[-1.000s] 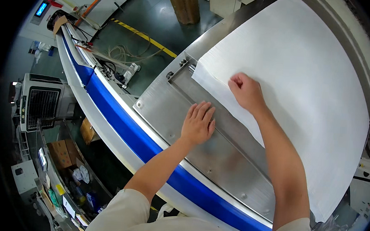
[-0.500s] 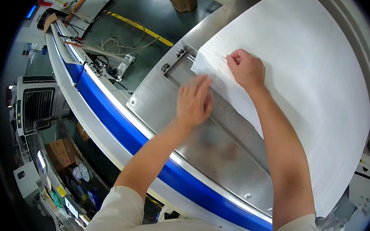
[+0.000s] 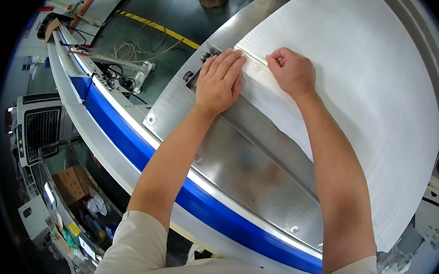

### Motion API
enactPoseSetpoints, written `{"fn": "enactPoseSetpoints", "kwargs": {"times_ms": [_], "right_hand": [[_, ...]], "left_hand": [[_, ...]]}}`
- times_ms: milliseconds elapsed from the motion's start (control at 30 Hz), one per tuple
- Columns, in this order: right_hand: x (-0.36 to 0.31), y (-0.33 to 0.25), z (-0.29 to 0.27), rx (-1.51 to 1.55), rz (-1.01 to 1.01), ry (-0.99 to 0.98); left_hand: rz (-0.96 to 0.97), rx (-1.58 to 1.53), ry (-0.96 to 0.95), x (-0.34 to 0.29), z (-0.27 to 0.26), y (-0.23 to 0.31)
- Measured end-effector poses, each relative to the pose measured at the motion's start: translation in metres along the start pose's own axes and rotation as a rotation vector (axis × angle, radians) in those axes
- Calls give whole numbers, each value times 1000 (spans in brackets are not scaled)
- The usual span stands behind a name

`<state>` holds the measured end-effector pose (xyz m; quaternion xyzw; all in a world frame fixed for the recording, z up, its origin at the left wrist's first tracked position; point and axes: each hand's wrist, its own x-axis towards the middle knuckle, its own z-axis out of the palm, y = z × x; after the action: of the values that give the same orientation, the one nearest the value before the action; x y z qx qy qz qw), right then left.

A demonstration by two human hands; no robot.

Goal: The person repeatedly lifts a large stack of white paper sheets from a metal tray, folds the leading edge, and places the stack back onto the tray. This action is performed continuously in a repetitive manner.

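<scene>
Two-handed, works over a stack of white sheets (image 3: 377, 111) spread toward two o'clock on a brushed metal table (image 3: 228, 152). Stretches the left hand (image 3: 220, 79) toward twelve o'clock, palm down, fingers long and only slightly parted, thumb close along its right side. Reaches with those fingertips to the left corner of the sheets, just beside two round fittings (image 3: 187, 76); cannot tell from this angle whether pressing or only hovering. Curls the right hand (image 3: 291, 73) into a loose fist between one and two o'clock, set over the upper sheets, thumb and forefinger at the fanned, layered edge; cannot tell whether pinching any sheet, given the hidden fingertips. Shows ridged paper layers in the narrow gap between both. Has a blue strip (image 3: 214, 215) running from ten to five o'clock, a cardboard box (image 3: 70, 184) at eight, and yellow-and-black floor tape (image 3: 158, 28) at eleven.
</scene>
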<state>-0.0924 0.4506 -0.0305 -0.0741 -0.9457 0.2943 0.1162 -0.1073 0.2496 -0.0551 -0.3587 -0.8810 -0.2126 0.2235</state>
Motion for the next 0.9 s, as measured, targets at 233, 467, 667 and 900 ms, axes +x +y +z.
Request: {"fn": "enactPoseSetpoints", "kwargs": {"times_ms": [233,467,667,900], "right_hand": [[1,1,-3,6,9,-6],[0,2,-4,7,58,-30],[-1,-1,-4,29,66,-39],[-6,-8,-11,76,99,-85]], "left_hand": [[-29,-1,3,-8,-10,4],[-33,-15,-16,3,-17,11],[-33,41,-123,17,-14,11],[11,66,-148,3,-29,7]]}}
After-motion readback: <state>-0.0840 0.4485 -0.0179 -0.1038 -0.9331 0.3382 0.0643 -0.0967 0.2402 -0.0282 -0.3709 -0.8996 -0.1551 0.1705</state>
